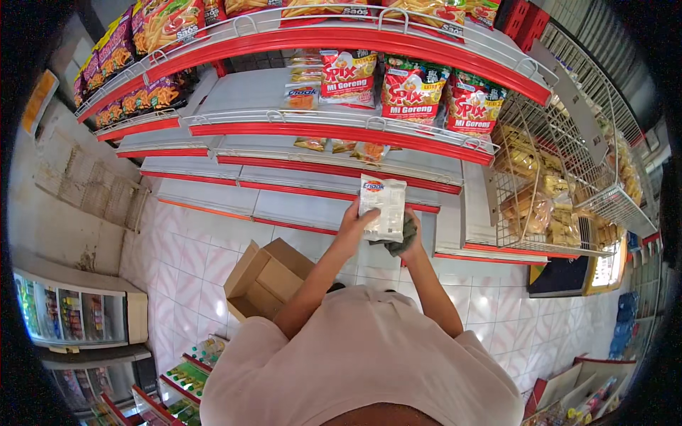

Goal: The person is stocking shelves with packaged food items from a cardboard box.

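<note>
My left hand grips the left side of a white Enaak snack packet, with its thumb across the face. Bunched in my right hand is a dark grey-green cloth, which lies against the packet's lower right edge. Both hands are in front of the lower shelves. Above them, on a red-edged shelf, an Enaak packet lies beside Spix Mi Goreng bags. A few small snack packets rest on the shelf below.
An open cardboard box stands on the tiled floor at my left. Wire baskets with bagged goods are at the right. Snack bags line the top shelf. Drinks coolers and a bottle rack stand at the lower left.
</note>
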A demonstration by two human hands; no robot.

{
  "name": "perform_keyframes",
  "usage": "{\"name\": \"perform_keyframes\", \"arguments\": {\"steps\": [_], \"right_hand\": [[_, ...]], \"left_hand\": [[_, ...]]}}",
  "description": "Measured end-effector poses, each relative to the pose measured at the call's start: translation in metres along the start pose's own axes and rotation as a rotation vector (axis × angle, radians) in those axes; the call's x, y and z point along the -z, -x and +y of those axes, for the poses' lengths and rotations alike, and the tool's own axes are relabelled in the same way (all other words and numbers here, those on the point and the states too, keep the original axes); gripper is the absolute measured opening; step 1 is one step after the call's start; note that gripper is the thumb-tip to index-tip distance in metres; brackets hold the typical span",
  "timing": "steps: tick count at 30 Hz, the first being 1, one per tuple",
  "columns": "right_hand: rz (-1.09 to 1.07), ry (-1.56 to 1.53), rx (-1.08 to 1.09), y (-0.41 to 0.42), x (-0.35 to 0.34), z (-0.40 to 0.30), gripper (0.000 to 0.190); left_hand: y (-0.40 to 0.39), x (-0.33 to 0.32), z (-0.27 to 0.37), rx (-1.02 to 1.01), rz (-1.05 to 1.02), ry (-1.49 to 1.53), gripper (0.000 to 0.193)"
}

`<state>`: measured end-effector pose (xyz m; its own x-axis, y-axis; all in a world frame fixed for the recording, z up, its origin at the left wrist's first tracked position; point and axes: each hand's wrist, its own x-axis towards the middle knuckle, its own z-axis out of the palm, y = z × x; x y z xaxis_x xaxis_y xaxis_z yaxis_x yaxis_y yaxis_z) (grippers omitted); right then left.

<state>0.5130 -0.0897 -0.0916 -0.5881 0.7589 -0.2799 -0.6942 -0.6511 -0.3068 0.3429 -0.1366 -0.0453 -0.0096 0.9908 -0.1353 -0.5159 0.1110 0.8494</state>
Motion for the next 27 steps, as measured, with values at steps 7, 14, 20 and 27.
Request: {"name": "perform_keyframes", "arguments": {"steps": [7,14,20,27], "right_hand": [[-0.076,0.232,0.172,0.006,-0.045,-0.003,0.05],[-0.089,1.363,0.894,0.007,-0.104,0.032,0.046],[-0.195,1.625,1.15,0.001,-0.111,0.019,0.047],[-0.162,1.563,1.127,0.0,-0.12,0.044,0.047]], "left_hand": [[-0.006,-0.008,-0.005,-0.518,0.259,-0.726,0.054],[-0.001,-0.015,0.024,-0.035,0.137,0.243,0.055],[0.016,-0.017,0.036,-0.13,0.094,0.404,0.058],[0.012,-0.004,0.028,-0.102,0.098,0.385,0.055]]}}
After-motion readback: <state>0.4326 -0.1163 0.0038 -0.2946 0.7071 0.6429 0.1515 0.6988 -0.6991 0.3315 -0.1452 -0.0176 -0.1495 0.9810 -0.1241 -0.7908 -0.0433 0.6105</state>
